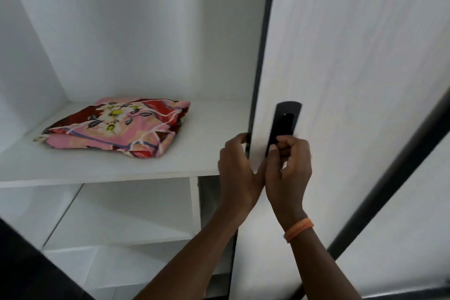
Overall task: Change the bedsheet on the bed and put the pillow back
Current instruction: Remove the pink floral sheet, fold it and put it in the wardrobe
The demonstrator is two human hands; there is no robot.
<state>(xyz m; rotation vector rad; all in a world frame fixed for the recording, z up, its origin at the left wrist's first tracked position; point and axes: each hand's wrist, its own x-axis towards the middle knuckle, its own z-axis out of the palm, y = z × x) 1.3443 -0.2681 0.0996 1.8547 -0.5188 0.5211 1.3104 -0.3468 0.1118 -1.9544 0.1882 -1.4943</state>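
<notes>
Your hands are both on the wardrobe door (341,80): left hand (237,165) grips its edge, right hand (289,165) pinches the black handle (283,124). The folded bedsheet (119,126) lies on the shelf (194,153) at ten o'clock, long axis left-right, nearer your left hand.

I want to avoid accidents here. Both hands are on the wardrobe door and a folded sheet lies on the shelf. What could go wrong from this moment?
1. The left hand curls round the edge of the door; if the door slides toward the frame, its fingers could be pinched.
2. The right hand grips only the low end of the handle, so it may slip.
3. The folded sheet looks loosely folded; pulled one-handed off the shelf, it may unfold.
</notes>
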